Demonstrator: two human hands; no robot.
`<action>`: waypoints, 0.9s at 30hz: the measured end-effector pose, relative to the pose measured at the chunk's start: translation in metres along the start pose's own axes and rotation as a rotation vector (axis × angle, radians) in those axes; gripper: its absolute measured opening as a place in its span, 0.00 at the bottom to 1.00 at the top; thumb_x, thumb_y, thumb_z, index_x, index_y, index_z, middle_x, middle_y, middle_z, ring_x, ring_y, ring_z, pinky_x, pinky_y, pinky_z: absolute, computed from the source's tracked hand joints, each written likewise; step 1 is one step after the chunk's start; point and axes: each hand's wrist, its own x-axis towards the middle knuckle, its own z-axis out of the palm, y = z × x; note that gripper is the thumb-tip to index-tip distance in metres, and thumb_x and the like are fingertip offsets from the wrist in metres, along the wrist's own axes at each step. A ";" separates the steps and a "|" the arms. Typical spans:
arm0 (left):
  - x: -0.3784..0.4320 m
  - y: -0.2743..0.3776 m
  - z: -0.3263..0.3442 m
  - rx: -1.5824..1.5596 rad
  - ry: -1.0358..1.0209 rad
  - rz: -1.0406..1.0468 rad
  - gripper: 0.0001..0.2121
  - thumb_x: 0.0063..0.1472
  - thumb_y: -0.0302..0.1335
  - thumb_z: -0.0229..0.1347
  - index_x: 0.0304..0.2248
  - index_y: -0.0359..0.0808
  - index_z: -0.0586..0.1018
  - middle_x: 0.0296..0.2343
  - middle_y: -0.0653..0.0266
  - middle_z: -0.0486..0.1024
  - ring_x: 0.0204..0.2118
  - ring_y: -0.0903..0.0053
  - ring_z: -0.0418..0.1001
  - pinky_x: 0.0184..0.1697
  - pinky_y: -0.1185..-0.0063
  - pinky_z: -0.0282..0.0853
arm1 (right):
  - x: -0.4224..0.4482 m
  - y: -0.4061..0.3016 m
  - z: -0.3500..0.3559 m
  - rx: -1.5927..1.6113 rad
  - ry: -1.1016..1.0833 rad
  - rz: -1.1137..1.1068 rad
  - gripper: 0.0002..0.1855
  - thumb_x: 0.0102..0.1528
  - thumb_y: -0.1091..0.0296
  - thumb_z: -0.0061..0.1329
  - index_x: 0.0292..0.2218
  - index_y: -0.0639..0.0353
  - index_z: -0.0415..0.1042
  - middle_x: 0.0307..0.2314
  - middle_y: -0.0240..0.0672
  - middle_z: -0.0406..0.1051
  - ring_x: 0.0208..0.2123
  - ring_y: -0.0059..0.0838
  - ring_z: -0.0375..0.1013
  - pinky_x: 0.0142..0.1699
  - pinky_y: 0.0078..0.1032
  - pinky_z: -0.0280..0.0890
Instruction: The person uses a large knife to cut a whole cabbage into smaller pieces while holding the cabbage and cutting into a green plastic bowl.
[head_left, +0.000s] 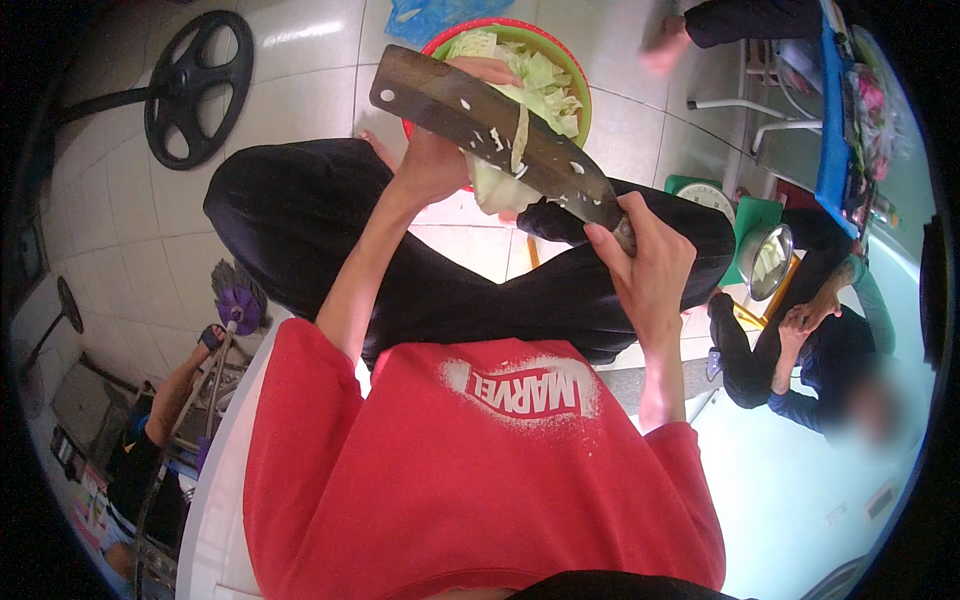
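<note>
My right hand (651, 259) grips the handle of a broad cleaver (495, 120), its blade slanting up to the left with bits of cabbage stuck on it. Behind the blade, my left hand (435, 165) holds a piece of cabbage (499, 187); the blade hides part of the hand and the piece. Beyond both hands, a green basin with a red rim (589, 97) stands on the tiled floor, holding cut cabbage leaves (551, 79).
A blue plastic bag (435, 19) lies past the basin. To the right are a green dial scale (705, 195), a metal bowl (766, 262) of pale pieces and a seated person (810, 322). Other people are at the far left and upper right. A mop (240, 307) stands left.
</note>
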 end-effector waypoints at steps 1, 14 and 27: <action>0.001 -0.001 0.000 0.018 0.000 0.015 0.31 0.41 0.19 0.71 0.46 0.37 0.73 0.44 0.64 0.71 0.49 0.72 0.70 0.54 0.75 0.67 | 0.000 0.000 0.001 -0.006 0.005 0.000 0.21 0.53 0.45 0.56 0.34 0.55 0.72 0.18 0.35 0.69 0.21 0.34 0.73 0.26 0.29 0.63; 0.002 0.011 -0.006 -0.009 -0.016 -0.155 0.35 0.40 0.20 0.72 0.48 0.40 0.68 0.46 0.68 0.67 0.51 0.77 0.67 0.58 0.79 0.62 | 0.044 0.017 0.022 0.424 0.023 0.265 0.19 0.60 0.51 0.51 0.34 0.61 0.70 0.17 0.40 0.68 0.18 0.32 0.64 0.27 0.26 0.60; -0.001 0.004 -0.006 -0.082 -0.096 -0.259 0.35 0.37 0.19 0.72 0.46 0.42 0.69 0.45 0.70 0.68 0.51 0.77 0.68 0.56 0.78 0.63 | 0.108 -0.026 0.037 1.108 0.091 0.316 0.20 0.45 0.66 0.68 0.32 0.62 0.68 0.25 0.30 0.74 0.24 0.12 0.66 0.28 0.15 0.60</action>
